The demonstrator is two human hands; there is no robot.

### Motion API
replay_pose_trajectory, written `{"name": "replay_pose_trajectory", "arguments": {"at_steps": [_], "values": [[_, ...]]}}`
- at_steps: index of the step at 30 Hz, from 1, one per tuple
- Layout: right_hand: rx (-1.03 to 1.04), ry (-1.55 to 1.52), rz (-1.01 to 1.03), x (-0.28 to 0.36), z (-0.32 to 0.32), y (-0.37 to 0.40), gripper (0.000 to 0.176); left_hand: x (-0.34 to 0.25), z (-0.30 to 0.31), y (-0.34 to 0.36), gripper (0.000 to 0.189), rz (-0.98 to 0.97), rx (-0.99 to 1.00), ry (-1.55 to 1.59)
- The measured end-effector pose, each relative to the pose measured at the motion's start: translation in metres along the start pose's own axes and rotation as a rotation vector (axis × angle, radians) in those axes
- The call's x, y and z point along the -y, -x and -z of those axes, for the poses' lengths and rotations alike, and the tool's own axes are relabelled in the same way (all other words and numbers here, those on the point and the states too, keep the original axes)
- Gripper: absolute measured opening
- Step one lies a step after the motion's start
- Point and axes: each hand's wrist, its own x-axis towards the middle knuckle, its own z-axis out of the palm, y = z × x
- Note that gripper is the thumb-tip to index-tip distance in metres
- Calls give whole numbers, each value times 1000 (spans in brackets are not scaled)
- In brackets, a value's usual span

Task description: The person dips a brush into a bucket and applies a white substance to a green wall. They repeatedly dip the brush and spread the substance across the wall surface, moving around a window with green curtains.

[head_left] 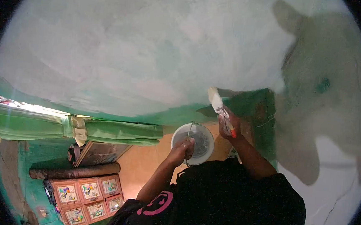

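My left hand (182, 151) is closed around the thin handle of a white bucket (207, 153), which hangs below it. A greyish content shows inside the bucket, but I cannot make out exactly what it is. In my right hand (229, 123) is a paintbrush (216, 101) with white paint over its bristles and a red handle end. Its tip points up and left, close to the wall (183, 66). That wall carries uneven whitish paint over green, with a darker green patch (252, 107) beside the brush.
Green curtains (120, 132) hang at the left by a bright window. Below them are a framed panel (100, 153), a rolled-up mat (76, 171) and a wooden cabinet (88, 198) with decorated panels. Orange-brown floor (143, 164) shows beneath. My shadow (316, 80) falls on the right wall.
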Motion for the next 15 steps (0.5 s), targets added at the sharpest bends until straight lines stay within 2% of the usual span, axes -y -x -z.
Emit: {"name": "replay_pose_trajectory", "arguments": {"at_steps": [4, 8, 9, 11, 12, 14, 15], "values": [[-179, -10, -274, -13, 24, 22, 29, 6, 0, 9, 21, -3, 9, -118], [-326, -62, -540, -37, 24, 11, 30, -4, 6, 17, 23, -64, 77, -104], [-352, -153, -525, -16, 10, 2, 30, -1, 12, 17, 24, -48, 54, -35], [-238, -237, -299, 48, -16, 4, 31, 2, 25, 24, 25, -17, 35, 52], [-239, -224, -307, 75, -30, 5, 31, -1, 33, 28, 27, -30, 59, 41], [-201, -232, 110, 107, -55, 7, 33, 3, 52, 32, 28, -30, 89, 44], [-203, -217, 103, 106, -63, 8, 33, 8, 62, 32, 28, -30, 105, 22]]}}
